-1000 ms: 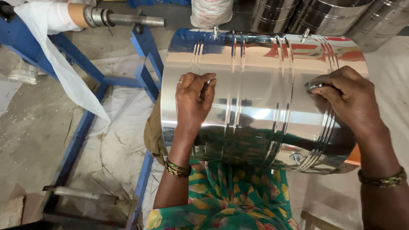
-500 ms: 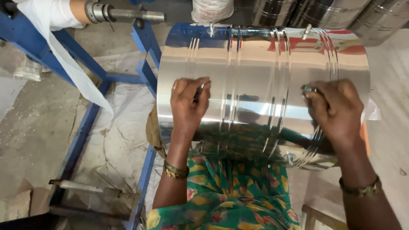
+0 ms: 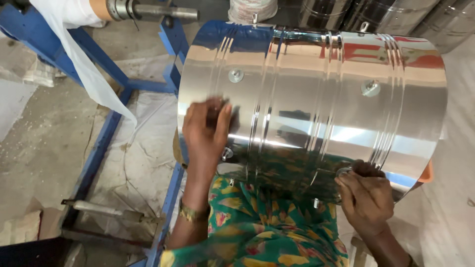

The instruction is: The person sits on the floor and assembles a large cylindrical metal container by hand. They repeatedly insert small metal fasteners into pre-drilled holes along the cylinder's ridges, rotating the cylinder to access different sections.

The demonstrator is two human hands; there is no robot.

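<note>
Left hand [image 3: 205,131] flat on shiny drum [image 3: 316,99], fingers apart. Right hand [image 3: 366,195] pinches knob [image 3: 345,172] at rim. Other knobs already on.

left hand [image 3: 205,131] flat — right hand [image 3: 367,195] curled

A blue metal frame [image 3: 99,148] is seen at left, over a grey concrete floor [image 3: 34,143]. A roll of white plastic film [image 3: 74,29] on a steel shaft [image 3: 158,10] is seen upper left. Other steel drums [image 3: 396,20] are stacked upper right.
</note>
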